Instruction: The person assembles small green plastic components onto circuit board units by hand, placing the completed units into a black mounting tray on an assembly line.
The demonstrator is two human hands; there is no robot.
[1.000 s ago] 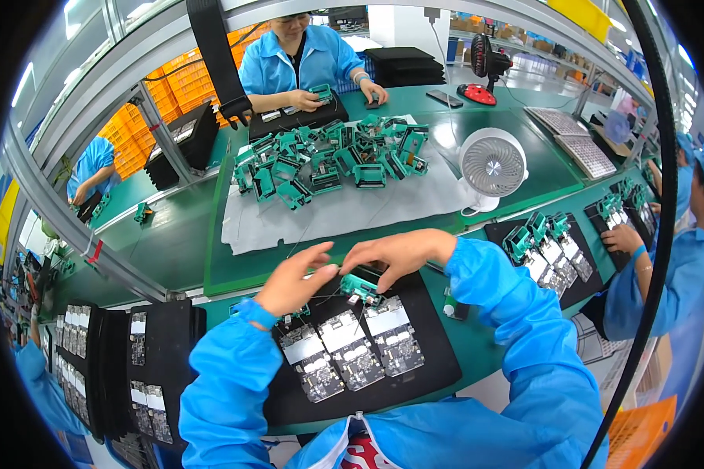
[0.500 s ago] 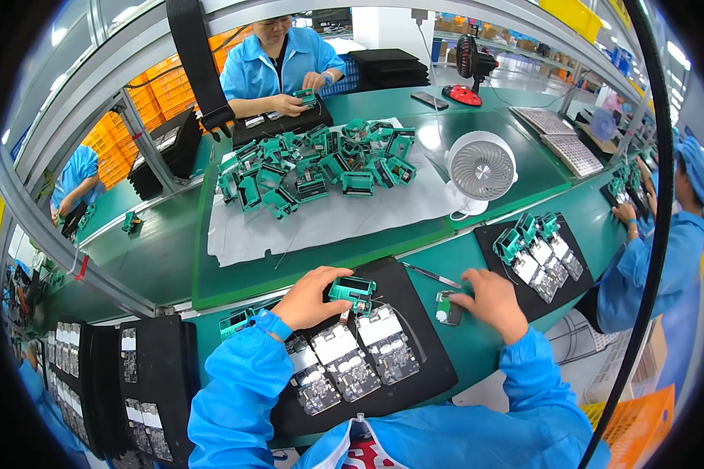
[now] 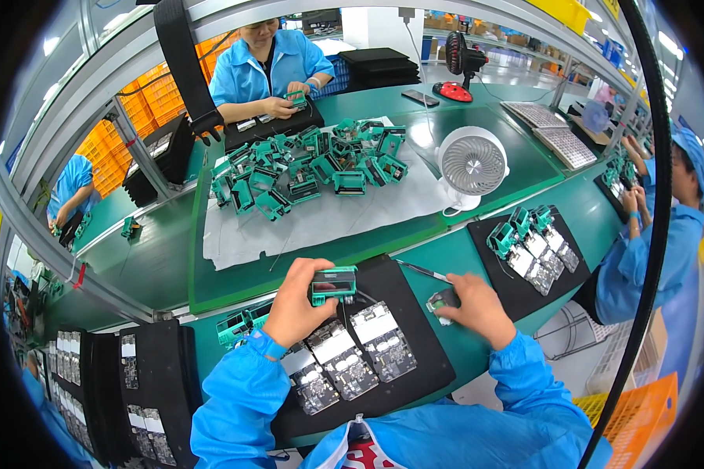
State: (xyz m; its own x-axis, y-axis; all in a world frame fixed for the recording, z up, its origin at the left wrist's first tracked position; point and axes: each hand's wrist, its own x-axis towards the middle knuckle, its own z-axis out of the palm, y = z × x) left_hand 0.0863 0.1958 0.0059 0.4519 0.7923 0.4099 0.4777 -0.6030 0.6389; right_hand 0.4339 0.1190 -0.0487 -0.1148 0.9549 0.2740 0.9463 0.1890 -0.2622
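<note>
My left hand is closed around a green plastic housing with a dark window, raised over the black foam pad. Three circuit boards, each with a white upper part, lie side by side on that pad. To the right, my right hand pinches a small dark grey and silver piece low over the green table; its underside is hidden. A slim pen-like tool lies beside it, its end close to my index finger.
Beyond lies a heap of green housings on a white sheet. A white fan stands right of it. Another black pad holds boards with housings. Stacked board pads are at left. Co-workers sit opposite and at right.
My left hand has lifted the green housing and turned its window toward me. My right fingers have closed in on the small grey piece, which has shifted and tilted. The view has moved slightly.
</note>
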